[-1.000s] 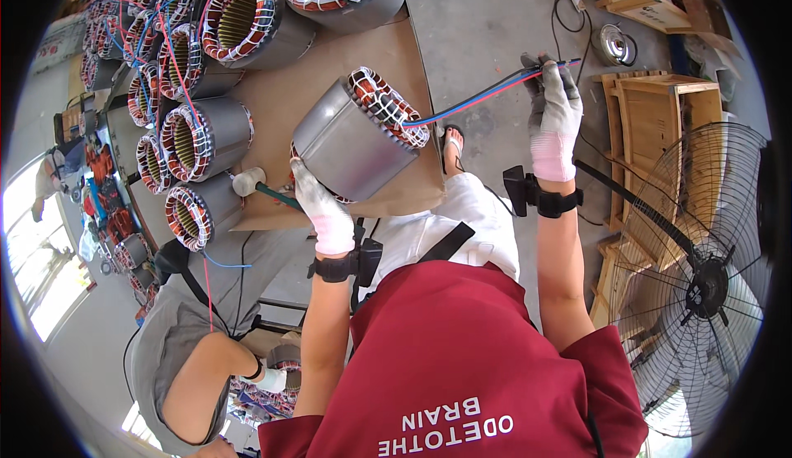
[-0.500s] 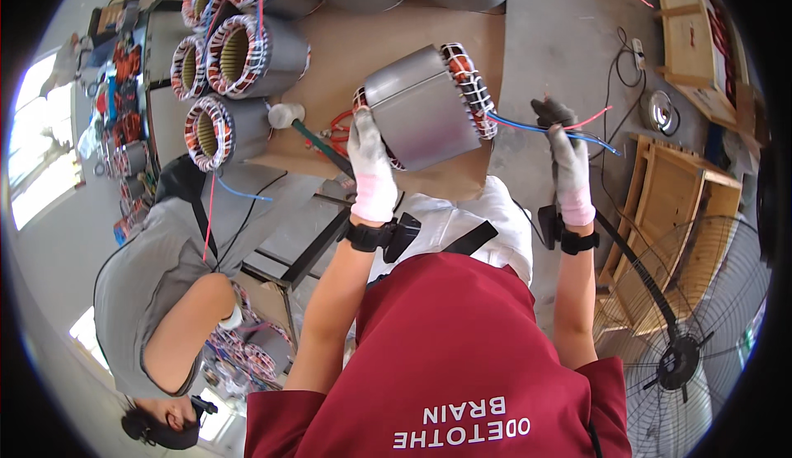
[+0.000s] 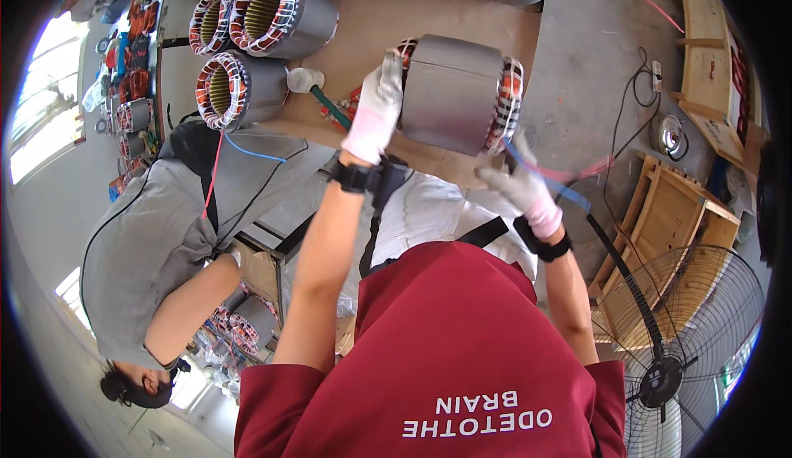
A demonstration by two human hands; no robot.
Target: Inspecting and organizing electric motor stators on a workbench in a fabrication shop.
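A grey cylindrical motor stator (image 3: pixel 452 95) lies on its side on the brown-covered bench, laced winding ends showing at both sides. Against its left end rests my left hand (image 3: pixel 379 103), gloved, fingers stretched out and flat. My right hand (image 3: pixel 524 184), also gloved, is just below the stator's right end, thumb and fingers apart. Beside its fingers, blue lead wires (image 3: pixel 549 179) and a red lead wire (image 3: pixel 582 171) run out from the windings, smeared by motion. Whether the right fingers touch the wires is hard to see.
More stators (image 3: pixel 285 17) stand at the far left and back of the bench. A mallet (image 3: pixel 307 80) with a green handle lies left of my left hand. A co-worker in a grey shirt (image 3: pixel 157 235) bends at the left. A fan (image 3: pixel 664 380) and wooden crates (image 3: pixel 681 211) are at the right.
The stator has turned straighter and sits slightly farther right. My right hand has moved down and left, toward the stator's right end; the leads have swung. My left hand has shifted up along the left end.
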